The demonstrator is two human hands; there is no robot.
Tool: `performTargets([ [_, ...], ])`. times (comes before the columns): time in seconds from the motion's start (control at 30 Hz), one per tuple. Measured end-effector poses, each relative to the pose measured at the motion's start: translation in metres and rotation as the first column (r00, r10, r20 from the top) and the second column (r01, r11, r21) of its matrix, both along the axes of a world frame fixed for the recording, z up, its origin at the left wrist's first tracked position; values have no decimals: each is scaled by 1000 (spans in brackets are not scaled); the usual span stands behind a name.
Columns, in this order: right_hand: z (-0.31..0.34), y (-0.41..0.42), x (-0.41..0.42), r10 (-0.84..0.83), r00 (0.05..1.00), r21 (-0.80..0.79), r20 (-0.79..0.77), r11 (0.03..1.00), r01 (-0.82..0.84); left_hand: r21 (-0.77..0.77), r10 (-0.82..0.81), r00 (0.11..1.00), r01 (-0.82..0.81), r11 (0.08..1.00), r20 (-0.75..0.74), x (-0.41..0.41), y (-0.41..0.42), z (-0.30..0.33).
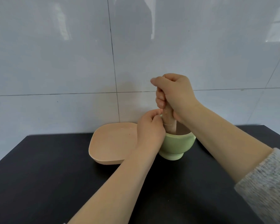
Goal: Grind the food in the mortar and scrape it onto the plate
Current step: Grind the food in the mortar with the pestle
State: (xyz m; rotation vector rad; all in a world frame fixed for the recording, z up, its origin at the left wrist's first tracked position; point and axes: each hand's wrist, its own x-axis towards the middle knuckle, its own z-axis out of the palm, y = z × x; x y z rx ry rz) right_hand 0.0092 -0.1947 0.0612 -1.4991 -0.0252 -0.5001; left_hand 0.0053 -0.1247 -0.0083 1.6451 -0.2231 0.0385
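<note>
A pale green mortar (176, 146) stands on the dark table, just right of a peach square plate (110, 143). A wooden pestle (168, 120) stands nearly upright inside the mortar. My right hand (173, 92) grips the pestle's upper end in a fist. My left hand (149, 128) holds the mortar's left rim, fingers curled over the edge. The food inside the mortar is hidden by the rim and my hands. The plate looks bare.
The dark table (47, 175) runs back to a white tiled wall (71, 62) just behind the plate and mortar. A grey knitted sleeve (268, 188) covers my right forearm at the lower right.
</note>
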Motion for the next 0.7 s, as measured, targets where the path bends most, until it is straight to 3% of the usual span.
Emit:
performTargets([
  [0.47, -4, -5, 12, -173, 982, -18, 79, 984, 175, 24, -28, 1000, 28, 999, 14, -1, 2, 5],
  [0.7, -4, -7, 15, -183, 979, -65, 90, 980, 190, 58, -48, 998, 50, 997, -40, 1, 4, 7],
])
